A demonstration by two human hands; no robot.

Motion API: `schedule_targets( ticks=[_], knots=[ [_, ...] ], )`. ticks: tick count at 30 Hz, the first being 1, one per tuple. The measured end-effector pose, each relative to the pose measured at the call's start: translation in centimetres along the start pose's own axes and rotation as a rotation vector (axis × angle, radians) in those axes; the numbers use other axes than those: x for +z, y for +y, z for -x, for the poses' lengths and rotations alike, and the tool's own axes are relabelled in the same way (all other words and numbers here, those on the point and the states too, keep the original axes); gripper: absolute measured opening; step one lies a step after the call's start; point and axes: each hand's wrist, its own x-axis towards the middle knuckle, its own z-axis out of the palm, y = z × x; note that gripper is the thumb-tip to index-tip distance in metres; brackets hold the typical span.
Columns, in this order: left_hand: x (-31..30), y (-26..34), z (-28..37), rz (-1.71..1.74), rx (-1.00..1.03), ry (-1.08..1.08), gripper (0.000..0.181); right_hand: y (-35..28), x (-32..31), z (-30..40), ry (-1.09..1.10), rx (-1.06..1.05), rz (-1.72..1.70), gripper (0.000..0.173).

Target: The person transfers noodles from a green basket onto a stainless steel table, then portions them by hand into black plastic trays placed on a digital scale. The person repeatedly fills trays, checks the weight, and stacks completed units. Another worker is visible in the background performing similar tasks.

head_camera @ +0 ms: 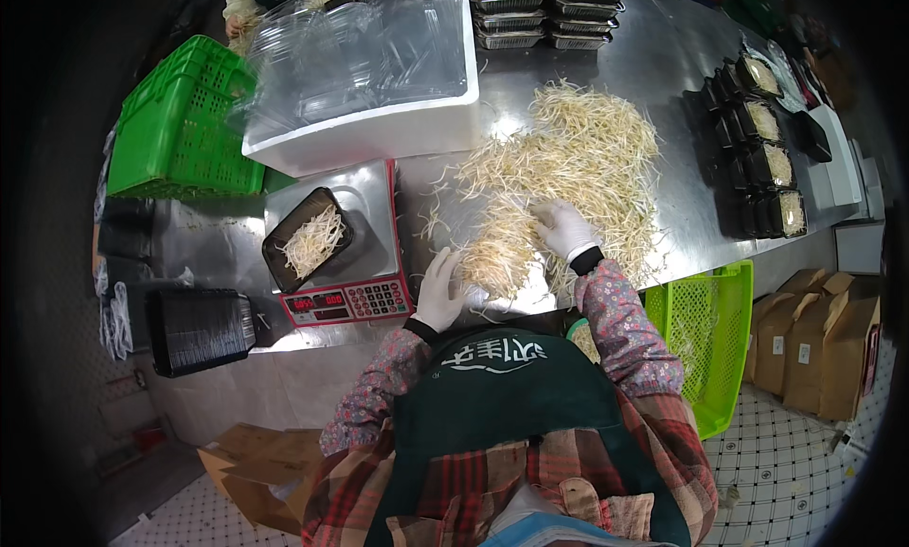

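A large heap of bean sprouts is spread on the steel table, with a smaller clump of sprouts at its near side. My left hand, in a white glove, rests at the left edge of that clump, fingers extended. On the clump's right, my gloved right hand touches the sprouts with its fingers apart and slightly bent. A black plastic tray holding some sprouts sits tilted sideways on the steel pan of a red digital scale, whose display is lit.
Left of the scale are stacked black trays. A white foam box with clear lids and a green crate stand behind. Filled trays are stacked at the back and right. Another person's hand shows at upper left.
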Motion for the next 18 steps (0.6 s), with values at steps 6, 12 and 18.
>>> schedule_targets(
  ticks=[6,12,18],
  knots=[
    [0.7,0.2,0.7,0.11,-0.008,0.085,0.058,-2.0,3.1,0.0,0.092,-0.277,0.111,0.033],
    [0.7,0.5,1.7,0.211,-0.114,0.131,0.053,-0.8,2.7,-1.5,0.165,-0.173,0.138,0.05],
    [1.1,0.1,1.9,0.228,-0.132,0.133,0.047,4.2,4.6,-3.6,0.055,0.017,-0.229,0.04]
  ],
)
